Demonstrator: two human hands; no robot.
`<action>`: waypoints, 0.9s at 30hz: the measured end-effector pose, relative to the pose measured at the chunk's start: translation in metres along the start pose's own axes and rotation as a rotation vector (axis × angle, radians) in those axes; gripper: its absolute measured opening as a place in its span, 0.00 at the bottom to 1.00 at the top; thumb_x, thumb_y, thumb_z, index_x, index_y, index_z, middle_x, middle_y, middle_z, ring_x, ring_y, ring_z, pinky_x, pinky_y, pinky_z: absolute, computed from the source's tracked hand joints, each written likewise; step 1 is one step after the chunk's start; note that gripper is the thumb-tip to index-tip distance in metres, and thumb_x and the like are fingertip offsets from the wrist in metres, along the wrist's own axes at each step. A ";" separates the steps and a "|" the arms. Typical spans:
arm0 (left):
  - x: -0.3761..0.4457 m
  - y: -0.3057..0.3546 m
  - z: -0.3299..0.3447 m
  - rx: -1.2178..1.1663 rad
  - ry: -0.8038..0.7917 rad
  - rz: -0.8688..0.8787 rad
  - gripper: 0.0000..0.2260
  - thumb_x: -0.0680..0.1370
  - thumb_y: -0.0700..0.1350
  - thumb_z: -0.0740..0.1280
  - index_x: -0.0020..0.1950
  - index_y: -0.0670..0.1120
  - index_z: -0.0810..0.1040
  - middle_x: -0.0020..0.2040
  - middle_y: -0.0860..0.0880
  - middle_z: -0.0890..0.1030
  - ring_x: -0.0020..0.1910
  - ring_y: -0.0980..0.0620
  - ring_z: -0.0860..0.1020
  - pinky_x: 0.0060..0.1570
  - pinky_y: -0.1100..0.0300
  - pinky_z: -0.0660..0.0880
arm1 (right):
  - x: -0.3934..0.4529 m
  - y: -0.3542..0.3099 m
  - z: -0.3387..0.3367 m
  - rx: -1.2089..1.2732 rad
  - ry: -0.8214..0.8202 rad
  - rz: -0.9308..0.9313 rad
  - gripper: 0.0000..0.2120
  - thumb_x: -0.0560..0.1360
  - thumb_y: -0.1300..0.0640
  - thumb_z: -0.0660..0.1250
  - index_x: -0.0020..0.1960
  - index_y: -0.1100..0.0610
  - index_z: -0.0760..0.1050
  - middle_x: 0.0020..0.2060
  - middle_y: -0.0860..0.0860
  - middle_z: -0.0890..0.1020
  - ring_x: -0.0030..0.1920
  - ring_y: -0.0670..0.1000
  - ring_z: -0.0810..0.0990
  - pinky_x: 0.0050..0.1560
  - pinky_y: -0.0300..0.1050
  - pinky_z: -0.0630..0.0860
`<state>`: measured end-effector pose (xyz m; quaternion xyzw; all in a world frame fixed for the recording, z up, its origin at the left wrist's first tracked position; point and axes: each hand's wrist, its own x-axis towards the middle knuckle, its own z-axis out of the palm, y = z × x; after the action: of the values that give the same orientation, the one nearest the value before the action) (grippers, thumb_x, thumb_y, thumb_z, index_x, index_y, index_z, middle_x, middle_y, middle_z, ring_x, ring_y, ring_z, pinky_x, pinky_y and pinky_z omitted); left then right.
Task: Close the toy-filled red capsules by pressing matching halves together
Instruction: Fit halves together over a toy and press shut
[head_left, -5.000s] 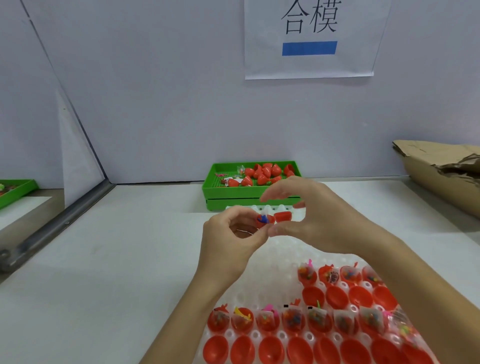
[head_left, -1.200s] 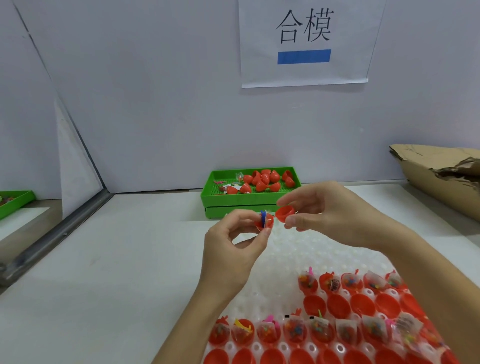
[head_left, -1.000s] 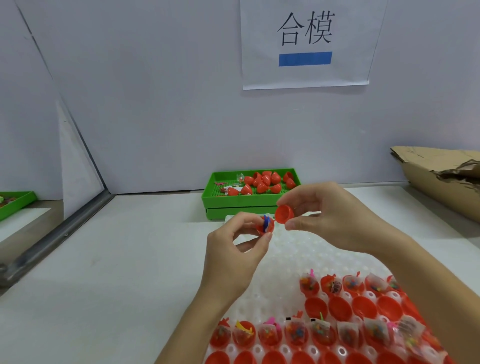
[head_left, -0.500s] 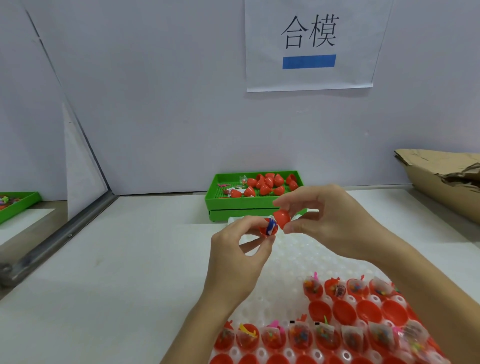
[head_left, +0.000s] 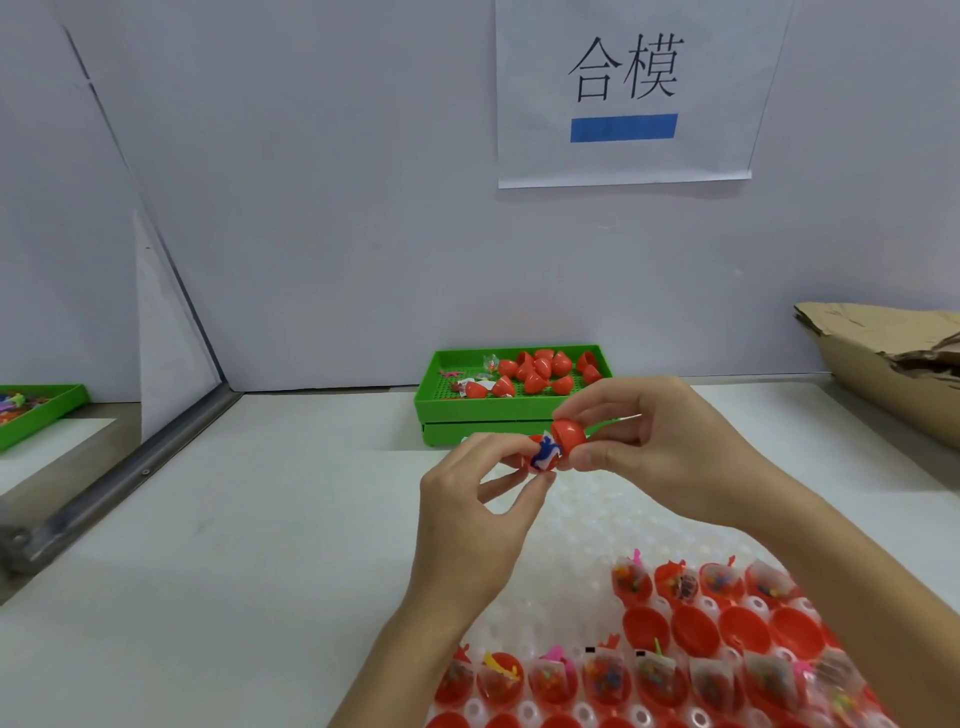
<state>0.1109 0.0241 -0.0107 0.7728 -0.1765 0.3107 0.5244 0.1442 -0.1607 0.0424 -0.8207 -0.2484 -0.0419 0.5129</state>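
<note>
My left hand (head_left: 475, 514) pinches a red capsule half holding a blue and white toy (head_left: 543, 456), raised above the table. My right hand (head_left: 657, 447) pinches the matching empty red half (head_left: 567, 435), which touches the filled half from the upper right. A white dimpled tray (head_left: 613, 525) lies below my hands. Its near rows carry several toy-filled red halves (head_left: 605, 678) and empty red halves (head_left: 693, 630).
A green tray (head_left: 441, 397) with several red capsules (head_left: 540, 375) stands at the back by the wall. A cardboard box (head_left: 893, 364) sits at the right. A second green tray (head_left: 47, 410) lies beyond a metal rail at the left.
My right hand has brought the empty half down and left onto the filled half in my left hand. Five seconds ago both hands held the pieces close together.
</note>
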 end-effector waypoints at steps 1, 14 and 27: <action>0.000 0.001 0.000 -0.017 -0.004 -0.009 0.09 0.73 0.38 0.76 0.50 0.49 0.84 0.45 0.55 0.82 0.48 0.54 0.81 0.47 0.69 0.79 | 0.000 0.000 -0.001 0.001 -0.001 0.000 0.13 0.71 0.63 0.77 0.50 0.47 0.82 0.45 0.45 0.87 0.43 0.47 0.87 0.49 0.43 0.84; -0.001 0.003 0.002 -0.005 0.006 -0.030 0.08 0.74 0.35 0.74 0.49 0.47 0.84 0.44 0.53 0.82 0.48 0.55 0.80 0.46 0.71 0.78 | -0.002 -0.006 0.002 0.005 -0.004 0.027 0.12 0.71 0.62 0.77 0.51 0.50 0.82 0.46 0.47 0.87 0.45 0.46 0.87 0.53 0.47 0.83; -0.001 0.003 0.003 0.051 -0.049 -0.044 0.05 0.76 0.35 0.72 0.45 0.44 0.81 0.53 0.54 0.84 0.54 0.60 0.81 0.50 0.70 0.78 | -0.001 -0.003 0.005 -0.005 -0.024 0.037 0.11 0.72 0.66 0.75 0.52 0.55 0.82 0.44 0.48 0.87 0.44 0.47 0.87 0.53 0.49 0.83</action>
<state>0.1095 0.0202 -0.0104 0.7970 -0.1642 0.2844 0.5069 0.1406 -0.1557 0.0420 -0.8270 -0.2391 -0.0231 0.5084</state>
